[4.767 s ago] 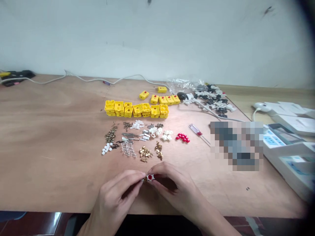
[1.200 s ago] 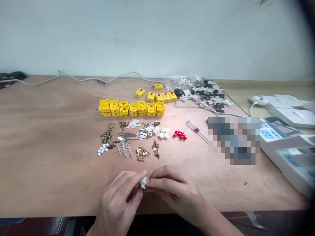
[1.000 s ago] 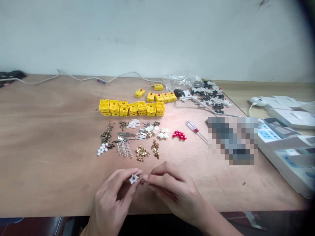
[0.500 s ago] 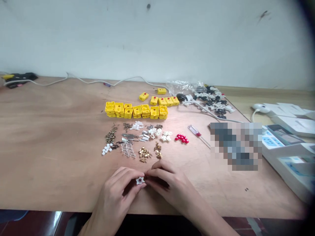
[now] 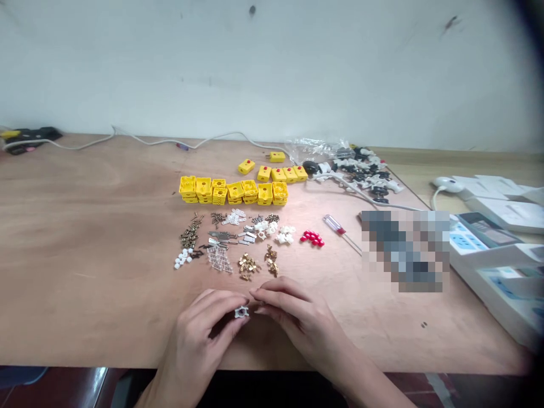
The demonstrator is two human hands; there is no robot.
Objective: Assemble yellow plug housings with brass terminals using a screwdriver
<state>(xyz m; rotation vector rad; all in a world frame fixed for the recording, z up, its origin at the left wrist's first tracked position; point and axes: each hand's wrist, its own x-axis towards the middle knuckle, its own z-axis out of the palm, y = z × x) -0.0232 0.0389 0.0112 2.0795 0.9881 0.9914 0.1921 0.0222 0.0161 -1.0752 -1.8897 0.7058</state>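
My left hand (image 5: 199, 334) pinches a small white plastic piece (image 5: 241, 311) between thumb and fingertips, just above the wooden table (image 5: 85, 238) near its front edge. My right hand (image 5: 297, 323) is close beside it, fingers curled with their tips nearly touching the piece; whether they hold anything small is hidden. Just beyond the hands lie piles of brass clips (image 5: 249, 265), clear plastic bits (image 5: 219, 258), white pieces (image 5: 285, 234) and red caps (image 5: 313, 238).
Stacked yellow housings (image 5: 234, 190) form a row mid-table, with finished yellow units (image 5: 280, 171) behind. A red-handled screwdriver (image 5: 338, 225), a bag with black and white parts (image 5: 361, 170), white boxes (image 5: 497, 238) at right and a white cable (image 5: 170, 140) along the wall.
The white piece earlier showed a red cap and was held by both hands; now the left hand alone pinches it, turned over, and the right fingers have eased slightly away.
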